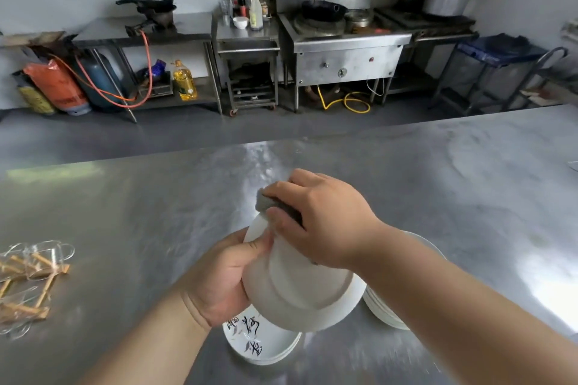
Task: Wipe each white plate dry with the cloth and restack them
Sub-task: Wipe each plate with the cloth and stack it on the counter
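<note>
My left hand [219, 281] grips the left rim of a white plate [300, 287], tilted with its underside toward me, above the steel table. My right hand [319, 219] holds a grey cloth [266, 201] folded over the plate's top edge. Below the held plate a stack of white plates with black brush marks [266, 344] lies on the table. A second stack of white plates [384, 309] sits to the right, mostly hidden behind my right forearm.
The steel table [438, 181] spreads wide in front of me. Glass cups with wooden sticks [31, 275] lie at the left edge. Across a grey floor stand a stove with a wok [322, 9], bottles [253, 9], pots and a gas cylinder [100, 81].
</note>
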The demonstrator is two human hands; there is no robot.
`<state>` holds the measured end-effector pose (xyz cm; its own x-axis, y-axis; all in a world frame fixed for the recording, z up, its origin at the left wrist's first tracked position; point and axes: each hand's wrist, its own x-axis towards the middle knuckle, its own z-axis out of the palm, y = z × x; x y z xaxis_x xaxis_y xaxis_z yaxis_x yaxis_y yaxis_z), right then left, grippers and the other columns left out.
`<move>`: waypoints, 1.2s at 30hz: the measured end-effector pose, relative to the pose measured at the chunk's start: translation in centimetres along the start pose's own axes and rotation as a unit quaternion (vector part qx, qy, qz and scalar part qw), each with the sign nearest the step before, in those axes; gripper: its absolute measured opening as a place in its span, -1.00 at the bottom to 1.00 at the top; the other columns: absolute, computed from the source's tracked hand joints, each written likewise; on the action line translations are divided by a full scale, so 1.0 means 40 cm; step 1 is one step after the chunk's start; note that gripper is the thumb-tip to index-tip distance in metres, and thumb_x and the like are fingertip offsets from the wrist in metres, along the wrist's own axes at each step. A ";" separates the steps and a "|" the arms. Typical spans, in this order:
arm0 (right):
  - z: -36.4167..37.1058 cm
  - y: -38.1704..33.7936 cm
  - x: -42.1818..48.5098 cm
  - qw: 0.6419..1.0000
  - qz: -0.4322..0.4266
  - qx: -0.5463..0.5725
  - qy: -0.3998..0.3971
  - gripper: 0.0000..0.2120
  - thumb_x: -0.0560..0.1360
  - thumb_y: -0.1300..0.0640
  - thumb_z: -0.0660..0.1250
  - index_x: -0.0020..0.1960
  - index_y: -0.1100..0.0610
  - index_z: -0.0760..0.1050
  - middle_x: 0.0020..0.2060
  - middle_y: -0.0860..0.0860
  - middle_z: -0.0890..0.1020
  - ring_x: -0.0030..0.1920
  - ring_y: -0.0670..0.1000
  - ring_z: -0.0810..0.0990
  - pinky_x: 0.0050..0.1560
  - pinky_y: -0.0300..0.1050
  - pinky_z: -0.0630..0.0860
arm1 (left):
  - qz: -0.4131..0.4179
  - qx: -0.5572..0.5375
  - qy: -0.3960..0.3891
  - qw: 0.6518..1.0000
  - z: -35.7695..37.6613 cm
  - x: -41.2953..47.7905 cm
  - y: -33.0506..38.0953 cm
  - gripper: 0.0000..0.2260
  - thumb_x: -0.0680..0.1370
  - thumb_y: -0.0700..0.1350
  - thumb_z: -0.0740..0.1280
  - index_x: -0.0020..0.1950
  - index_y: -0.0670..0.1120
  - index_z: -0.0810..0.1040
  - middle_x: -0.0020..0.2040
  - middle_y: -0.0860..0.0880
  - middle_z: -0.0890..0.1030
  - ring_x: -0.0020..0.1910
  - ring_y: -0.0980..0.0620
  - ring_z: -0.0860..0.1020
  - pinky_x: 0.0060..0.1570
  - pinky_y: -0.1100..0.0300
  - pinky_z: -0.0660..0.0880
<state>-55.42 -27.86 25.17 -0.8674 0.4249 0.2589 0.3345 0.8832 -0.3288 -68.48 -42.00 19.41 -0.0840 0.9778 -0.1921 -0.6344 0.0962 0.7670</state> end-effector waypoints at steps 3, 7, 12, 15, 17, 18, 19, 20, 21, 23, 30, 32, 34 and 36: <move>0.010 0.024 -0.012 0.998 0.025 0.030 0.048 -0.60 0.69 -0.14 0.16 0.49 -0.13 0.46 0.19 -0.12 0.58 0.24 0.02 0.54 0.23 -0.03 0.49 | 0.053 -0.030 -0.005 0.998 0.014 0.008 -0.024 -0.55 0.65 0.00 0.42 0.46 -0.21 0.56 0.41 -0.31 0.58 0.41 -0.25 0.57 0.30 -0.04 0.57; 0.106 0.036 -0.111 0.965 0.180 0.152 0.115 -0.47 0.69 -0.09 0.14 0.63 -0.06 0.22 0.51 -0.19 0.35 0.50 -0.11 0.31 0.45 -0.21 0.27 | 0.075 -0.069 0.026 0.994 -0.009 0.010 -0.054 -0.50 0.66 0.03 0.41 0.50 -0.24 0.51 0.47 -0.34 0.51 0.47 -0.32 0.50 0.34 -0.13 0.54; 0.126 0.070 -0.100 0.977 0.170 0.113 0.055 -0.37 0.67 -0.26 0.01 0.67 -0.02 0.16 0.63 -0.11 0.24 0.62 -0.08 0.16 0.58 -0.10 0.19 | 0.033 -0.039 0.066 0.997 -0.008 0.019 -0.113 -0.58 0.69 0.01 0.38 0.49 -0.16 0.55 0.46 -0.30 0.54 0.45 -0.27 0.53 0.30 -0.10 0.56; 0.072 0.110 -0.045 0.986 0.070 0.136 0.067 -0.48 0.70 -0.21 0.09 0.60 -0.04 0.34 0.49 -0.19 0.44 0.49 -0.12 0.39 0.43 -0.13 0.40 | 0.045 -0.046 0.051 0.997 -0.001 0.034 -0.088 -0.54 0.74 0.01 0.27 0.57 -0.20 0.43 0.53 -0.30 0.46 0.54 -0.27 0.43 0.42 -0.11 0.48; 0.075 0.119 -0.050 0.971 0.089 0.190 0.116 -0.54 0.71 -0.16 0.13 0.57 -0.07 0.37 0.44 -0.24 0.46 0.45 -0.22 0.41 0.37 -0.32 0.35 | 0.061 -0.071 0.060 0.994 -0.003 0.044 -0.063 -0.50 0.73 0.02 0.26 0.59 -0.24 0.39 0.56 -0.32 0.42 0.56 -0.30 0.39 0.49 -0.17 0.41; 0.092 0.111 -0.064 0.956 0.125 0.222 0.144 -0.54 0.69 -0.17 0.14 0.56 -0.13 0.35 0.43 -0.28 0.44 0.43 -0.28 0.38 0.32 -0.46 0.30 | 0.069 -0.082 0.073 0.992 -0.001 0.048 -0.055 -0.47 0.71 0.03 0.27 0.59 -0.25 0.39 0.55 -0.33 0.42 0.55 -0.31 0.40 0.50 -0.21 0.40; 0.115 0.093 -0.085 0.937 0.169 0.258 0.165 -0.53 0.65 -0.19 0.13 0.56 -0.20 0.31 0.42 -0.33 0.41 0.42 -0.34 0.36 0.26 -0.57 0.23 | 0.077 -0.089 0.085 0.989 0.004 0.048 -0.050 -0.46 0.69 0.05 0.28 0.59 -0.24 0.40 0.54 -0.33 0.44 0.53 -0.31 0.42 0.48 -0.23 0.41; 0.141 0.072 -0.105 0.915 0.207 0.295 0.182 -0.51 0.62 -0.21 0.14 0.55 -0.25 0.28 0.41 -0.36 0.38 0.40 -0.39 0.34 0.21 -0.63 0.20 | 0.083 -0.092 0.094 0.988 0.012 0.047 -0.050 -0.46 0.68 0.05 0.27 0.57 -0.24 0.42 0.52 -0.33 0.47 0.51 -0.32 0.45 0.45 -0.23 0.44; 0.165 0.055 -0.123 0.894 0.234 0.328 0.199 -0.51 0.60 -0.21 0.16 0.53 -0.29 0.27 0.39 -0.35 0.37 0.39 -0.40 0.33 0.19 -0.65 0.20 | 0.088 -0.090 0.099 0.987 0.022 0.045 -0.056 -0.48 0.68 0.04 0.27 0.56 -0.23 0.45 0.50 -0.33 0.49 0.50 -0.32 0.47 0.42 -0.22 0.48; 0.183 0.052 -0.133 0.867 0.257 0.352 0.241 -0.57 0.60 -0.12 0.24 0.45 -0.34 0.35 0.33 -0.31 0.43 0.34 -0.35 0.40 0.16 -0.63 0.26 | 0.086 -0.075 0.096 0.989 0.040 0.036 -0.071 -0.51 0.67 0.02 0.28 0.53 -0.22 0.49 0.49 -0.32 0.50 0.49 -0.30 0.48 0.40 -0.19 0.51; 0.014 0.127 -0.017 0.970 0.079 0.216 0.073 -0.63 0.60 0.00 0.37 0.40 -0.08 0.58 0.12 -0.17 0.61 0.18 -0.19 0.57 0.23 -0.33 0.43 | 0.032 -0.097 0.047 0.994 0.019 0.026 0.006 -0.50 0.60 0.11 0.41 0.45 -0.15 0.59 0.47 -0.23 0.55 0.46 -0.19 0.53 0.32 -0.07 0.57; -0.006 0.125 0.007 0.983 0.055 0.173 0.010 -0.57 0.66 -0.12 0.29 0.50 -0.07 0.49 0.19 -0.13 0.58 0.24 -0.14 0.54 0.29 -0.23 0.43 | 0.028 -0.088 0.060 0.994 0.013 0.034 0.004 -0.53 0.69 0.09 0.23 0.48 -0.17 0.56 0.49 -0.24 0.53 0.50 -0.20 0.48 0.37 -0.07 0.54; 0.017 0.110 0.000 0.978 0.084 0.187 0.042 -0.53 0.69 -0.11 0.23 0.58 -0.06 0.39 0.36 -0.17 0.51 0.37 -0.19 0.45 0.37 -0.26 0.36 | 0.036 -0.094 0.067 0.993 0.012 0.046 -0.001 -0.52 0.72 0.08 0.15 0.50 -0.18 0.54 0.51 -0.25 0.51 0.51 -0.21 0.47 0.40 -0.10 0.51; 0.080 0.067 -0.043 0.941 0.177 0.252 0.140 -0.53 0.69 -0.07 0.18 0.60 -0.11 0.33 0.43 -0.33 0.41 0.42 -0.34 0.33 0.36 -0.42 0.25 | 0.047 -0.104 0.085 0.990 0.017 0.058 -0.008 -0.50 0.74 0.10 0.13 0.52 -0.19 0.51 0.51 -0.27 0.50 0.51 -0.24 0.47 0.40 -0.15 0.50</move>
<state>-54.22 -26.83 20.95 -0.5791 0.7734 0.2579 0.3059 0.4993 -0.8106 -67.96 -39.65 19.15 -0.2677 0.9331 -0.2401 -0.7605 -0.0516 0.6472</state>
